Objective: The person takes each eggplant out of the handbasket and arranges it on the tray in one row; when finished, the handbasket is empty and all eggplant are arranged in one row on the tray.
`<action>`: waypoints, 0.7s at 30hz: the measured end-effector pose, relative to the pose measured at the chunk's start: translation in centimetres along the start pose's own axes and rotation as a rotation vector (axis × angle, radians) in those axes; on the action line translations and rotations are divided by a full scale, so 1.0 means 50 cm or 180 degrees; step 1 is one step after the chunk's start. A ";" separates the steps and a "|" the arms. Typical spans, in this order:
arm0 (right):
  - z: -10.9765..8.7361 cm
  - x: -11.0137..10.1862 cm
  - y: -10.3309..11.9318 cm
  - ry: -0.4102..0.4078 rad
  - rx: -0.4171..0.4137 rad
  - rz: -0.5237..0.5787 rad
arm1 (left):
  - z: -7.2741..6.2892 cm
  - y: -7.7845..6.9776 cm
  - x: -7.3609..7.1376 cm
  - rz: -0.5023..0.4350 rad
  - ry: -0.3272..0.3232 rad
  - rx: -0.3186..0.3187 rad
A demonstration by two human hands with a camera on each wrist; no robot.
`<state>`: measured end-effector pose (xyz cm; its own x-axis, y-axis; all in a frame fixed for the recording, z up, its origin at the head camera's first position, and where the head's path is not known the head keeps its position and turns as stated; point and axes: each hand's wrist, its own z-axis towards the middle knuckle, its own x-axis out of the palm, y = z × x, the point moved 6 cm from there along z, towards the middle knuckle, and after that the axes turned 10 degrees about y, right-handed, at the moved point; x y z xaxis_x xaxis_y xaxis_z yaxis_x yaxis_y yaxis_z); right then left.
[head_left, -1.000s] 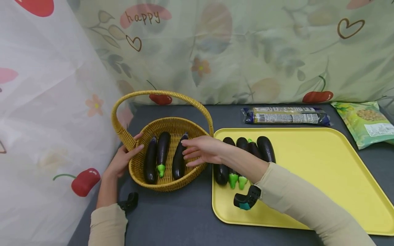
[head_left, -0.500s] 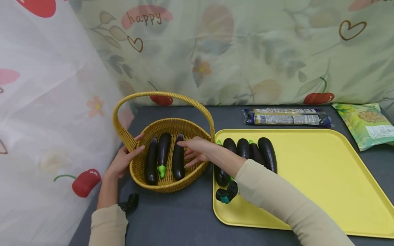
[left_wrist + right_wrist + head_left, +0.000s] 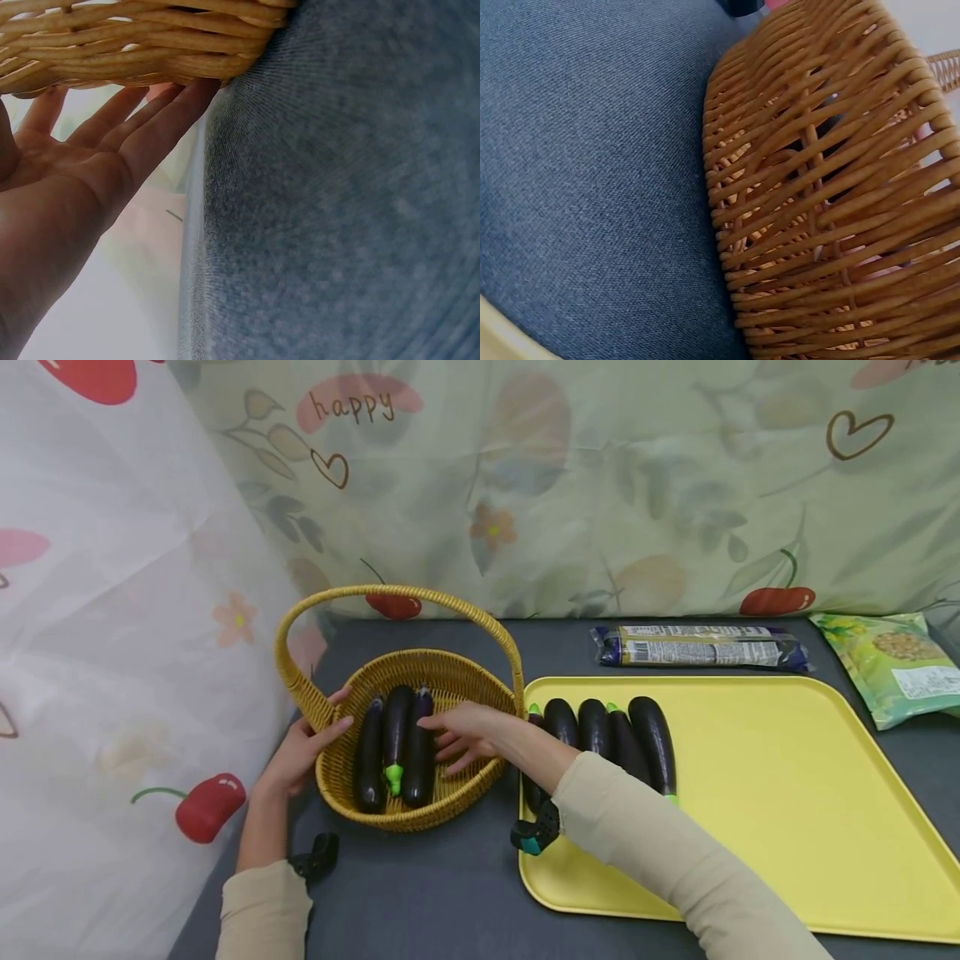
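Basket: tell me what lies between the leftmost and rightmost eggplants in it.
A third eggplant, green cap at its near end, lies between the leftmost eggplant and the rightmost eggplant in the basket; the head view shows it.

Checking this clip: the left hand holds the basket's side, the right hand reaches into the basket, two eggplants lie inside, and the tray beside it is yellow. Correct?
Not quite: three eggplants lie in the basket, as the head view shows. The left hand, right hand and yellow tray are as you say.
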<state>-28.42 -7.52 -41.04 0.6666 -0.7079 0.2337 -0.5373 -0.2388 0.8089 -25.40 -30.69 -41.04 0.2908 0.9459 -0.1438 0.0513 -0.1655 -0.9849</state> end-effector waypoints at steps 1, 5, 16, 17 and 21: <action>0.002 0.001 0.000 -0.0010 -0.0004 -0.0003 | 0.000 0.000 0.000 -0.0002 -0.0004 0.0008; 0.013 0.003 -0.005 -0.0069 -0.0042 -0.0009 | 0.000 0.000 0.000 0.0000 -0.0002 0.0014; 0.025 0.007 -0.004 -0.0104 -0.0194 -0.0126 | 0.001 0.001 -0.001 0.0031 -0.0001 0.0019; 0.026 0.006 -0.003 -0.0110 -0.0194 -0.0157 | 0.001 0.001 -0.002 0.0029 -0.0002 0.0019; 0.026 0.007 -0.001 -0.0128 -0.0165 -0.0258 | 0.001 0.002 0.000 -0.0028 -0.0007 0.0018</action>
<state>-28.81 -8.62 -41.70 0.6849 -0.7140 0.1452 -0.4542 -0.2626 0.8513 -25.47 -30.71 -41.16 0.2882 0.9480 -0.1353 0.0485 -0.1555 -0.9866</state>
